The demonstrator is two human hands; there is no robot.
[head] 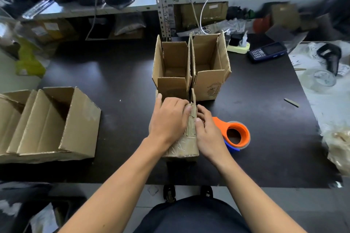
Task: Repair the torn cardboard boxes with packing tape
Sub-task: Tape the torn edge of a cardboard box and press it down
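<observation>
Now | small torn cardboard box [187,147] near front edge of dark table [113,81] | left hand [168,121] lies flat on its top, fingers straight | right hand [208,130] pinches its torn strip | tape dispenser [234,134] just right of box

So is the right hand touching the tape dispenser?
Cannot tell. In the head view the right hand overlaps the orange tape dispenser, hiding any gap; its fingers rest on the torn box.
</observation>
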